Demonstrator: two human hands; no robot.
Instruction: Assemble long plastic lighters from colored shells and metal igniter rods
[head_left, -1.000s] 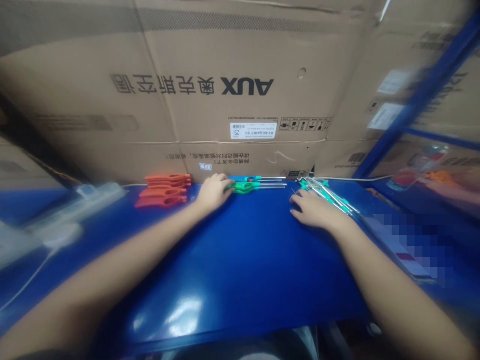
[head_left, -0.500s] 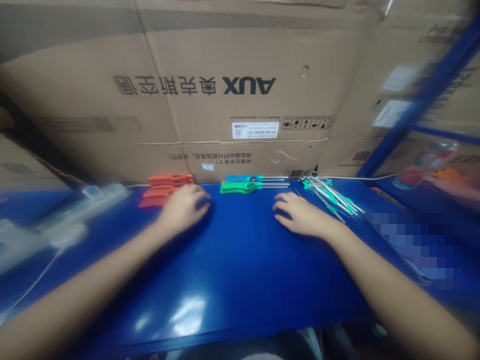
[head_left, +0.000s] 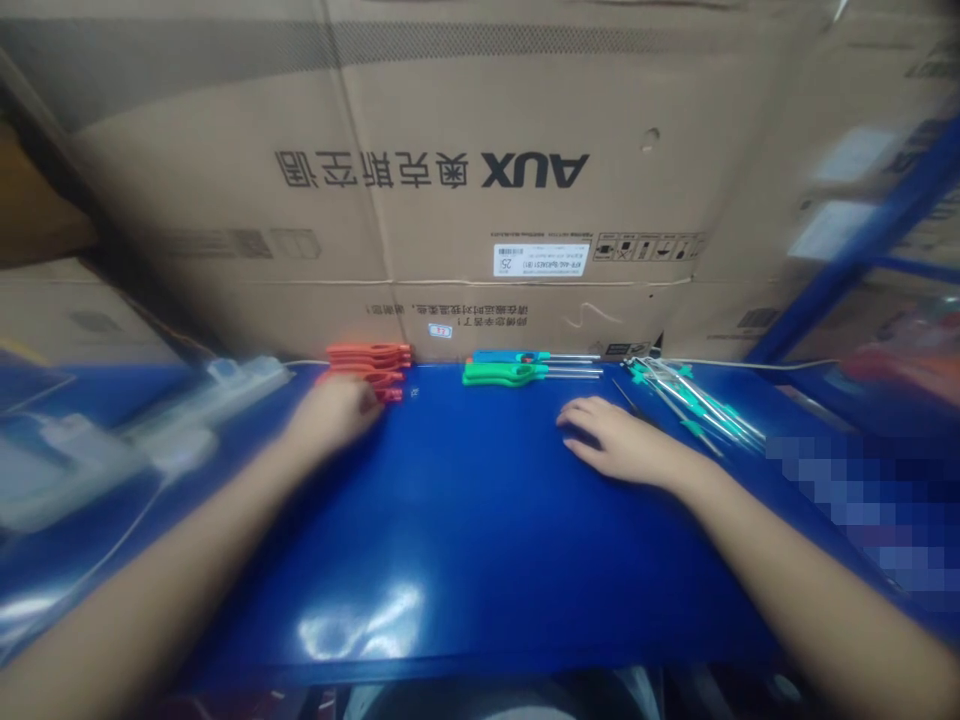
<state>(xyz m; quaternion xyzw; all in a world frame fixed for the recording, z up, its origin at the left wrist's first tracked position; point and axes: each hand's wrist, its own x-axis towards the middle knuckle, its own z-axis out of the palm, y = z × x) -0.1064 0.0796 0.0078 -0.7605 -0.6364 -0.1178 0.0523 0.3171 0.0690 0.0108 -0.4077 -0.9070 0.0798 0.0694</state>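
Note:
My left hand [head_left: 335, 415] is on the near part of a stack of red lighter handles [head_left: 367, 354] at the table's back left. Its fingers curl round the nearest handle, whose end sticks out past them; the grip is partly hidden and blurred. My right hand [head_left: 619, 440] rests on the blue table [head_left: 480, 530], fingers loosely bent, thumb apart, nothing in it. A thin dark stick [head_left: 625, 394] lies just behind it. Between the hands, against the box, lie gas lighters with green handles [head_left: 499, 374] and blue handles [head_left: 495, 356], their metal tubes pointing right.
Several metal tubes with teal ends [head_left: 694, 405] lie at the back right. A large cardboard box [head_left: 420, 230] stands upright along the back. On the left are a white power strip [head_left: 232, 390] and a cable [head_left: 124, 535]. A blue post [head_left: 840, 270] rises at the right.
My left hand has moved left and down onto the red handles, its fingers curling in. My right hand has barely moved on the table. The view has shifted left.

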